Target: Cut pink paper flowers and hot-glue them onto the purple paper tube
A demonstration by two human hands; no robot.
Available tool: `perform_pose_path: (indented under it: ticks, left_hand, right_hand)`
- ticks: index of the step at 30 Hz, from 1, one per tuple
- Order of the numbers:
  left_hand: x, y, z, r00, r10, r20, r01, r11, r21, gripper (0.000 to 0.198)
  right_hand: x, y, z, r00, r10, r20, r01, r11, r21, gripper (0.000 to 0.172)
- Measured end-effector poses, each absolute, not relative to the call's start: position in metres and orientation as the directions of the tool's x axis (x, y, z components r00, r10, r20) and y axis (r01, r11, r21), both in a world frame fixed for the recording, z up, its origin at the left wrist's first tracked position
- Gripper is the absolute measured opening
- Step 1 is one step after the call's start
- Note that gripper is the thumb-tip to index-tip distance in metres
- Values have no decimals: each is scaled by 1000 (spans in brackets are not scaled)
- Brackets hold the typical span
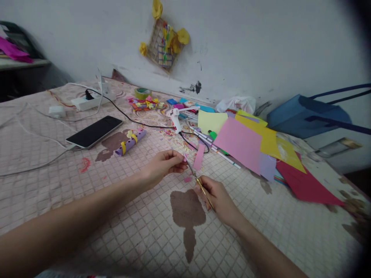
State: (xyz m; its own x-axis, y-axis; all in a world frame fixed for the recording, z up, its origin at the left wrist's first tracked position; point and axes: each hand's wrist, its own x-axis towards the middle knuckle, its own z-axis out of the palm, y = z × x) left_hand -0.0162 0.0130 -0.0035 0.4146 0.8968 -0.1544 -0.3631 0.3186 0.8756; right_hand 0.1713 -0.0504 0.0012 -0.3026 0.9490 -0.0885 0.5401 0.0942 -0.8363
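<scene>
My left hand [164, 166] pinches a tiny pink paper piece [184, 157] between thumb and fingers above the patterned bed cover. My right hand [218, 199] is closed on small gold-handled scissors [199, 181], whose blades point up toward that pink piece. A pink paper strip [198, 156] lies just behind the blades, and a small pink scrap [188, 179] rests on the cover between my hands.
Sheets of coloured paper [246, 143] are spread to the right, with pens beside them. A white glue gun [176, 117] with a black cord, a purple paper roll [130, 142], a phone [94, 131], a power strip [87, 101], a tape roll [142, 92] and a blue bag [307, 116] lie around.
</scene>
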Motion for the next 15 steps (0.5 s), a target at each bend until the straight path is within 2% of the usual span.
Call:
perform_pose_path:
  ticks: [15]
  left_hand:
    - [-12,6,-2,404,906,-127,-397,299,868,14]
  right_hand:
    - [169,-49,0,-303,950,-76,520,98,-848,38]
